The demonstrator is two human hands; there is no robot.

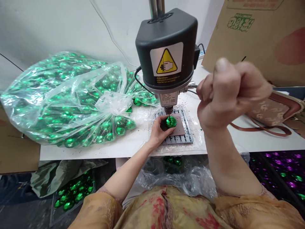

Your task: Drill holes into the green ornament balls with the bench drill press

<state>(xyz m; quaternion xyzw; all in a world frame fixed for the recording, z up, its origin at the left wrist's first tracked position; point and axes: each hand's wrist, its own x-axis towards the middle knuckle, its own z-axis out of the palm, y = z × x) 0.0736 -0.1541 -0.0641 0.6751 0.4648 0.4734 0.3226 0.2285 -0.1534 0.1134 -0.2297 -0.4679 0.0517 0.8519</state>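
My left hand [160, 129] pinches a shiny green faceted ball [171, 121] between thumb and fingers. It holds the ball on a brown pad [180, 125], directly under the chuck [168, 110] of a black drill press [166, 51]. The drill tip meets the ball's top or sits just above it; I cannot tell which. Raised at the right, my right hand [228, 93] is closed in a fist around the drill press lever [192, 85]. Only the lever's inner end shows; the fist hides the rest. Beneath the pad lies a slotted metal base plate [189, 135].
A large clear bag [64, 95] of green balls fills the table's left side. At the right are a cardboard box [257, 41] and a strapped purse [274, 108]. Below the table edge stand a tub of green balls [73, 194] and purple balls [283, 168].
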